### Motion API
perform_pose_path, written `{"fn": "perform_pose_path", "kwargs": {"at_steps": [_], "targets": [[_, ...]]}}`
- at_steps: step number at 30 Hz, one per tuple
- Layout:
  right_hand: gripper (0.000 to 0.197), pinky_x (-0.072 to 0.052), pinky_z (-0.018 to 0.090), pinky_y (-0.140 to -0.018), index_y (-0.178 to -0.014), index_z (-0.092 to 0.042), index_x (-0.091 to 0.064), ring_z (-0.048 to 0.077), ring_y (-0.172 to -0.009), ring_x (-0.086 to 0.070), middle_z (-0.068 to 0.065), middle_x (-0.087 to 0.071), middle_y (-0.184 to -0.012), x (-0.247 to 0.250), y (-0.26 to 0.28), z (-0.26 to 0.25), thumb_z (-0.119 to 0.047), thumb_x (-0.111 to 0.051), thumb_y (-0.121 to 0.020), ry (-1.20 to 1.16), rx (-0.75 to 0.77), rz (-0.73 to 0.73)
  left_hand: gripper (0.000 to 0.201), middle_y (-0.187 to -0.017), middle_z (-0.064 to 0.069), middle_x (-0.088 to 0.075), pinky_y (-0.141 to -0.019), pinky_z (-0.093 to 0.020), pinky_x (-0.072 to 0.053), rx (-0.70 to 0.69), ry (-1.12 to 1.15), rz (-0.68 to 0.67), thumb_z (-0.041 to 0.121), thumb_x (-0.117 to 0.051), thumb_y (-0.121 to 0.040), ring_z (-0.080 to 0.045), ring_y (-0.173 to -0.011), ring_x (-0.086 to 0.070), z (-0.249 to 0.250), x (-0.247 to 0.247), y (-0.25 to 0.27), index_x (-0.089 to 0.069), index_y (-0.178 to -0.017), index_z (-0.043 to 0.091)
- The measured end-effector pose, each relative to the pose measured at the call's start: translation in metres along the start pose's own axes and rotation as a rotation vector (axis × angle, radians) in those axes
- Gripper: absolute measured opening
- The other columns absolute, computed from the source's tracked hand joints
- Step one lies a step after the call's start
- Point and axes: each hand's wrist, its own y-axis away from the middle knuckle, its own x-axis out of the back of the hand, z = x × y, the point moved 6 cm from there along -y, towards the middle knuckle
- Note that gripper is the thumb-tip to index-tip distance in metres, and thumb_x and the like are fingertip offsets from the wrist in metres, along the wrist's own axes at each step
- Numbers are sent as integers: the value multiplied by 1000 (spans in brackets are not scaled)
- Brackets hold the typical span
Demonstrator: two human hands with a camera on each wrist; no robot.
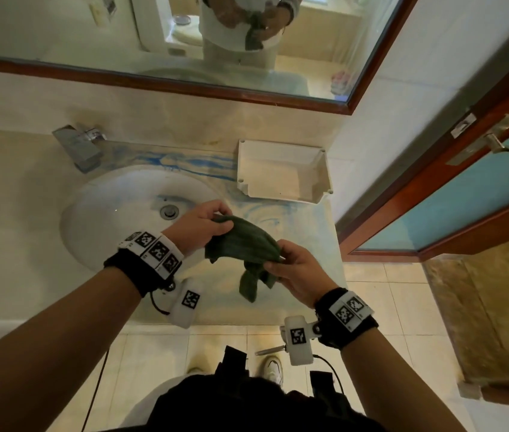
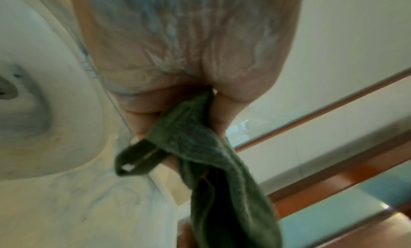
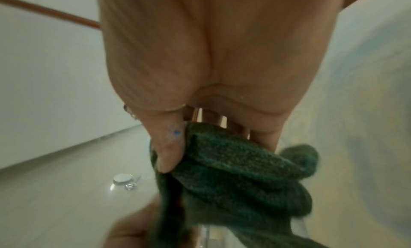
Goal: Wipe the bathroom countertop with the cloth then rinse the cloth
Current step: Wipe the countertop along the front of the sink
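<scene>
A dark green cloth [image 1: 244, 247] hangs in the air between both hands, above the countertop's [image 1: 306, 219] right part beside the sink. My left hand [image 1: 206, 221] pinches its upper end; the left wrist view shows the cloth [image 2: 200, 146] gripped between thumb and fingers. My right hand [image 1: 290, 269] grips the bunched lower end, where the cloth [image 3: 233, 167] sits under the thumb. Blue streaks smear the countertop behind and to the right of the white sink [image 1: 116, 213]. The chrome tap [image 1: 78, 145] stands at the back left, with no water visibly running.
A white plastic tray [image 1: 281, 173] lies on the countertop at the back right. A wood-framed mirror [image 1: 184, 42] hangs above. A wooden door [image 1: 465, 188] with glass panels and a lever handle stands close on the right. Tiled floor lies below.
</scene>
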Motion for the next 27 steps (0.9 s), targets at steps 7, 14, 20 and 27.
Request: {"fn": "perform_pose_path", "kwargs": {"at_steps": [7, 14, 20, 27], "targets": [[33, -53, 44, -84, -111, -1, -59, 32, -99, -62, 24, -61, -109, -3, 2, -17, -4, -68, -79, 59, 91, 170, 14, -97, -3, -70, -88, -40, -57, 69, -150, -15, 12, -71, -86, -18, -90, -68, -42, -52, -8, -67, -95, 22], [39, -55, 35, -79, -112, -15, -63, 24, -99, -65, 11, -66, -109, 20, 15, 24, -12, -75, -75, 70, -35, 281, 18, -83, -16, -71, -81, -44, -59, 104, 43, -98, -6, -62, -82, -31, -85, -70, -64, -105, -9, -71, -87, 8], [38, -55, 35, -79, -114, -20, -53, 24, -95, -65, 5, -67, -100, 100, 18, 50, -5, -69, -84, 388, -224, 452, 10, -89, 6, -69, -84, -27, -51, 118, -395, 81, 21, -68, -86, -12, -87, -66, -106, -95, -23, -73, -95, 21], [42, -39, 26, -98, -121, -8, -58, 21, -107, -50, 8, -42, -129, 165, -29, 62, -26, -70, -85, 1108, -137, 340, 40, -132, -3, -46, -100, -43, -43, 466, -837, 310, 35, -60, -87, -28, -122, -43, -171, -61, 6, -53, -126, 28]]}}
